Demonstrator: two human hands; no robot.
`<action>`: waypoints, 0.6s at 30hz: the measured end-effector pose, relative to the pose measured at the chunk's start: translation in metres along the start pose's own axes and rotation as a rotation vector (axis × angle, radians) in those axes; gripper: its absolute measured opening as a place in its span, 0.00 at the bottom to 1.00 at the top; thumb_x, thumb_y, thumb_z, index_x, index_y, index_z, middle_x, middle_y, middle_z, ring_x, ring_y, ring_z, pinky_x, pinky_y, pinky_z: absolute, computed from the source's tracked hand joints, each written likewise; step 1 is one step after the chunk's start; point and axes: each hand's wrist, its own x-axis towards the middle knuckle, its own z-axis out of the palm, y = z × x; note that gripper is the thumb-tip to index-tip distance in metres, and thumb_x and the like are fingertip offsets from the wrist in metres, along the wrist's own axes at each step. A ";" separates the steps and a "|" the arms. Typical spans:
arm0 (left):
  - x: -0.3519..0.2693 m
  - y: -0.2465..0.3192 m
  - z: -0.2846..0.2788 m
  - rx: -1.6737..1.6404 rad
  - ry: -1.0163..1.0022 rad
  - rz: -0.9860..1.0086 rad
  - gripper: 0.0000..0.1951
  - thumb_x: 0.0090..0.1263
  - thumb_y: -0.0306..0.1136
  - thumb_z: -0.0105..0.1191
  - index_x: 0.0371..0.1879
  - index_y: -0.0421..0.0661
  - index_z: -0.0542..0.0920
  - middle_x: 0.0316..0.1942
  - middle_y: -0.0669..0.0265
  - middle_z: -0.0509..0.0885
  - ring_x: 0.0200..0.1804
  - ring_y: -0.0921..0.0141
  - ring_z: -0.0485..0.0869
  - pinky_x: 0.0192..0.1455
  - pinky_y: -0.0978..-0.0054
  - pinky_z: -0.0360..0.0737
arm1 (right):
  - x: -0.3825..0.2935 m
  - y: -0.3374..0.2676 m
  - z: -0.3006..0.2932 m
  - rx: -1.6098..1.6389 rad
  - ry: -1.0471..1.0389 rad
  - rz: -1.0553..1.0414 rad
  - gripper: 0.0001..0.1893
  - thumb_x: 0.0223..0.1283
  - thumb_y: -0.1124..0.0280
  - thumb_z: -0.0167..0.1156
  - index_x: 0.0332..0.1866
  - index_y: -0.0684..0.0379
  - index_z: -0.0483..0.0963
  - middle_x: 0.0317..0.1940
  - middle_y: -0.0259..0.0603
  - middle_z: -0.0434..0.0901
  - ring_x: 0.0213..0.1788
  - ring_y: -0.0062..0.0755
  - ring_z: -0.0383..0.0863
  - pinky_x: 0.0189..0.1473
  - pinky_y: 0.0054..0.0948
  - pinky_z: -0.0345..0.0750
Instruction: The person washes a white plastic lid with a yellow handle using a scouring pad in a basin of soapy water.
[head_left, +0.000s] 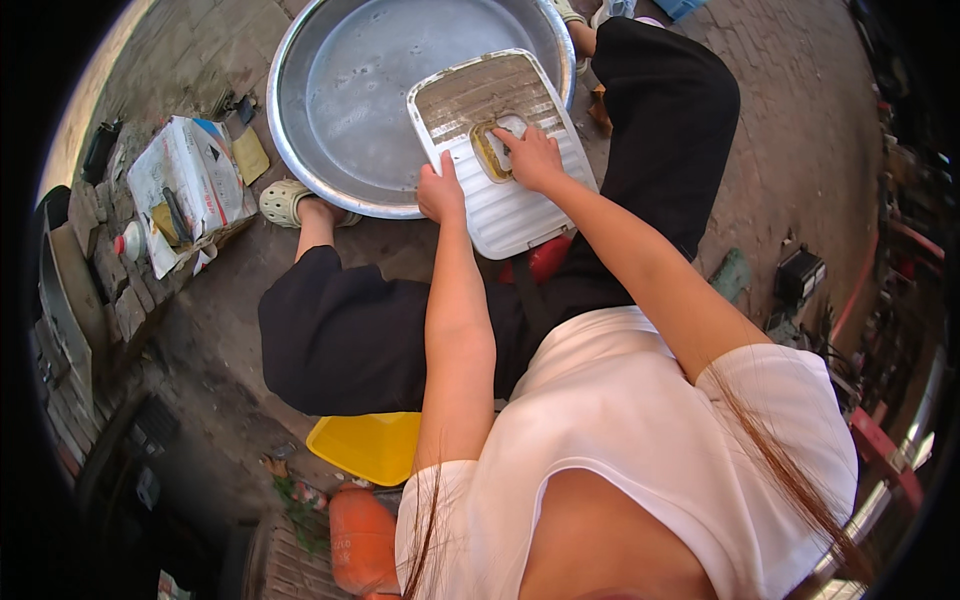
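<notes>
A white ribbed plastic lid (517, 210), with brown dirt over its far part, lies tilted across the near right rim of a wide round metal basin (375, 112). My left hand (442, 189) grips the lid's left edge, thumb on top. My right hand (534, 159) rests over the oval recess in the lid's middle, its index finger extended onto the recess's yellowish-brown stained rim (487, 154). Some dark bits sit inside the recess by the fingertips. A shallow layer of what looks like water covers the basin's bottom.
A torn white cardboard box (187, 180) stands left of the basin, beside a white bottle with a red cap (131, 241). A yellow plastic container (367, 446) and an orange gas cylinder (361, 540) are at the lower left. A black box-shaped object (801, 276) lies on the right.
</notes>
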 end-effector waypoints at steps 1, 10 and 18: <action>-0.002 0.002 0.003 -0.018 -0.008 0.002 0.28 0.68 0.61 0.52 0.30 0.41 0.79 0.33 0.52 0.85 0.39 0.49 0.82 0.41 0.54 0.76 | -0.003 -0.003 0.005 -0.015 0.009 0.032 0.30 0.62 0.72 0.52 0.71 0.36 0.65 0.48 0.44 0.73 0.55 0.43 0.71 0.57 0.41 0.66; -0.004 0.004 0.008 -0.012 0.006 0.016 0.29 0.67 0.62 0.51 0.29 0.42 0.79 0.33 0.52 0.85 0.37 0.49 0.82 0.39 0.53 0.75 | 0.009 0.017 0.002 -0.011 0.122 0.033 0.28 0.60 0.75 0.52 0.68 0.46 0.66 0.45 0.46 0.73 0.53 0.46 0.72 0.54 0.42 0.69; -0.003 -0.005 0.004 -0.020 0.062 0.040 0.27 0.67 0.60 0.53 0.29 0.43 0.78 0.28 0.51 0.84 0.34 0.47 0.82 0.37 0.51 0.75 | 0.003 -0.007 0.001 0.425 0.168 0.063 0.21 0.62 0.71 0.58 0.62 0.55 0.72 0.46 0.47 0.75 0.56 0.46 0.72 0.57 0.40 0.73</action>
